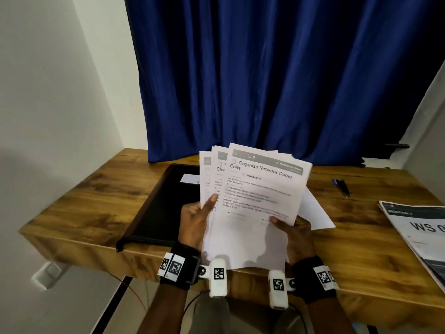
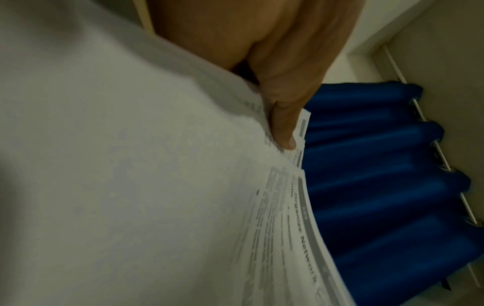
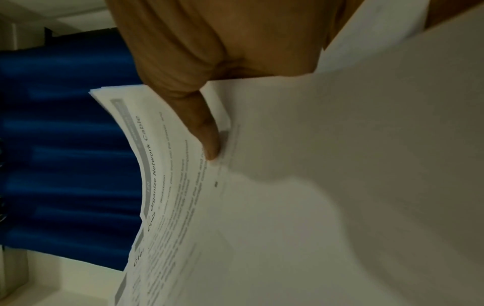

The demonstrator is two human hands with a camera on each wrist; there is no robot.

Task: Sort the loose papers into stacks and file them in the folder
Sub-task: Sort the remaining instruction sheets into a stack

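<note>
Wrist bands with printed markers sit nearest in our head view, one on each forearm, both arms reaching forward over the near edge of the wooden table (image 1: 79, 201).

Item one: our left hand (image 1: 192, 222), palm up, thumb laid across the face of the fanned papers (image 1: 252, 201), the other fingers hidden behind them. In the left wrist view the thumb (image 2: 282, 124) presses flat on the sheets' printed edge.

Item two: our right hand (image 1: 296, 235), gripping the lower right of the same fan, thumb on top (the front sheet reads "Organize Network Cable Coils"). The right wrist view shows the thumb (image 3: 207, 132) pinching that sheet.

Item three: the papers themselves, raised off the table and tilted towards us, at least three sheets spread, their tops offset to the left.

Item four: a black folder (image 1: 156, 208) lying open and flat on the table, behind and left of the fan.

Item five: a blank white sheet (image 1: 317, 213) on the table under the fan; another printed stack (image 1: 419, 237) at far right; a blue pen (image 1: 340, 186) beyond it; a blue curtain (image 1: 265, 80) behind.
</note>
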